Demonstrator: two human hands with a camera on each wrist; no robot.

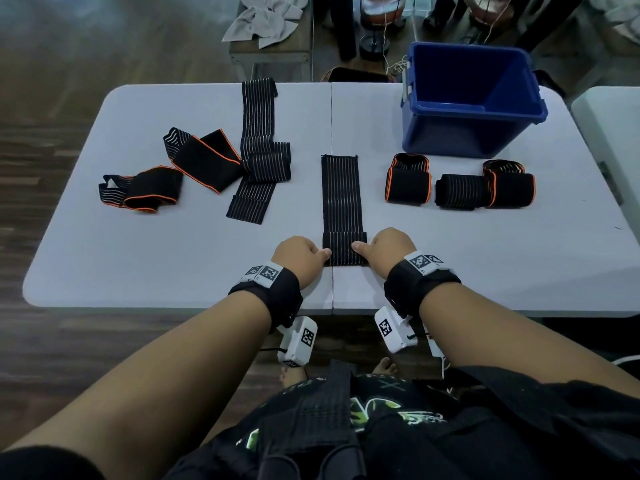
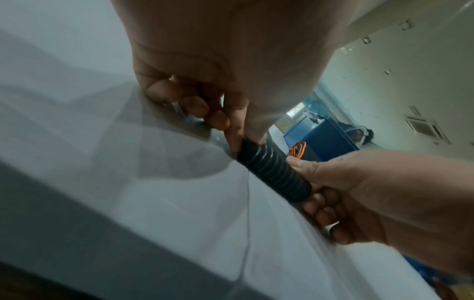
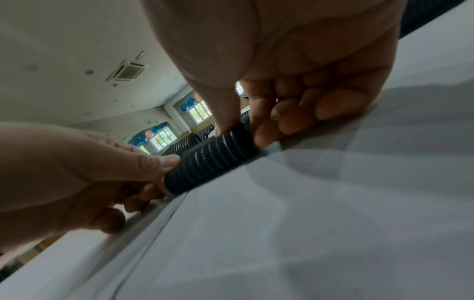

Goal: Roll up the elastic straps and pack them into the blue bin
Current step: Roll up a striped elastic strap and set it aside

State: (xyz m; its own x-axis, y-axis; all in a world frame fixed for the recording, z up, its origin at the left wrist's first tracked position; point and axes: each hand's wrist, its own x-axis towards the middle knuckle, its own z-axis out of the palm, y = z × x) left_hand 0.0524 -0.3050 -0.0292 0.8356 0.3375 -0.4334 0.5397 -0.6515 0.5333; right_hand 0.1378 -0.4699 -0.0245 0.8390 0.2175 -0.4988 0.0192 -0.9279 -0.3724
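Hands meet at the near end of a black striped strap (image 1: pixel 341 202) laid flat along the middle seam of the pale surface (image 1: pixel 138 258). From the head view, the left hand (image 1: pixel 299 256) and the right hand (image 1: pixel 391 247) sit at either edge of the strap's rolled end, thumbs lying on top of the roll; the other fingers are curled under and hidden from here. The blue bin (image 1: pixel 474 133) stands at the far right of the surface, and what shows of its inside looks bare. Three rolled straps (image 1: pixel 460 185) lie in a row just in front of it. Loose straps (image 1: pixel 207 168), some edged in orange, sprawl on the left, overlapping so that I cannot count them surely.

From the left wrist view, the left hand (image 2: pixel 205 71) pinches one end of the roll (image 2: pixel 274 172) between thumb and forefinger, the remaining fingers (image 2: pixel 164 91) curled against the surface. The right hand (image 2: pixel 359 192) pinches the other end. The bin (image 2: pixel 320 138) is half hidden behind the hand.

From the right wrist view, the right hand (image 3: pixel 307 71) shows the same pinching grip on the roll (image 3: pixel 210 162); the left hand (image 3: pixel 77 172) clasps the opposite end. The flat length of strap is mostly hidden beyond the roll.
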